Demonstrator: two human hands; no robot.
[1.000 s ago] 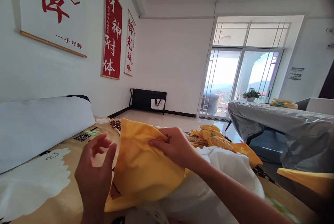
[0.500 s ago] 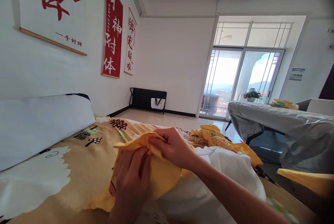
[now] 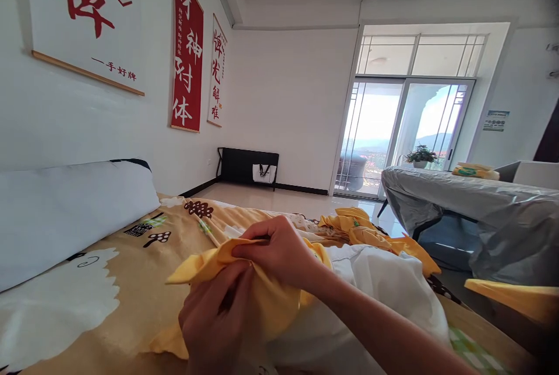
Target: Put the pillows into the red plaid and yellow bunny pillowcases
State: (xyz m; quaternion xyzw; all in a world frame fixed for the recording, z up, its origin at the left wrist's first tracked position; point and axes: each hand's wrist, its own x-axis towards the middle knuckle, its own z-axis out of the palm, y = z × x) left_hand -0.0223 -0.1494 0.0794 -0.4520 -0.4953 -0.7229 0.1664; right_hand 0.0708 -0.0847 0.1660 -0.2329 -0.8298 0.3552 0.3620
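Note:
A yellow cloth (image 3: 271, 311) lies bunched over a white pillow or bundle (image 3: 375, 293) on the patterned bed sheet (image 3: 131, 282). My right hand (image 3: 279, 250) pinches the cloth's upper edge, fingers closed on a fold. Just below it, my left hand (image 3: 218, 319) presses into the same cloth, fingers curled on the fabric. Both hands touch each other at the fold.
A white pillow (image 3: 65, 212) lies along the wall at left. More yellow cloth (image 3: 362, 232) sits crumpled farther down the bed. A table under a grey cover (image 3: 471, 212) stands at right, with a yellow-green pack (image 3: 475, 171) on it. Red and white scrolls (image 3: 187, 55) hang on the wall.
My left hand moved from open in the air onto the yellow cloth and closed on it. The raised cloth dropped and was gathered into a low fold under both hands.

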